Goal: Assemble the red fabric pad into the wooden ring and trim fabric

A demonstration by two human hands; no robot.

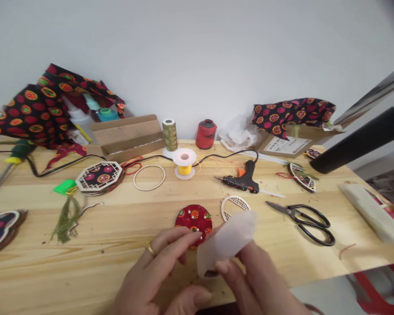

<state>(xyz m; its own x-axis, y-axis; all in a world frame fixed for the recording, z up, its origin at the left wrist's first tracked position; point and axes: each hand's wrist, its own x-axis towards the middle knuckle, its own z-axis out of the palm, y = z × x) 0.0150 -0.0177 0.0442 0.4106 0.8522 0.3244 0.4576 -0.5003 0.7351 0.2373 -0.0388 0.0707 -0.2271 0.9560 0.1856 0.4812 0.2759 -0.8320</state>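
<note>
Translucent sheet (226,243), right hand (256,280), near table edge (315,281)

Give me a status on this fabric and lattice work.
Looks done: an octagonal lattice-framed fabric piece lies assembled on the table. In hand: the left hand touches a red patterned fabric disc, and the right hand holds a translucent white piece. Still loose: a plain wooden ring and a lattice ring piece.
</note>
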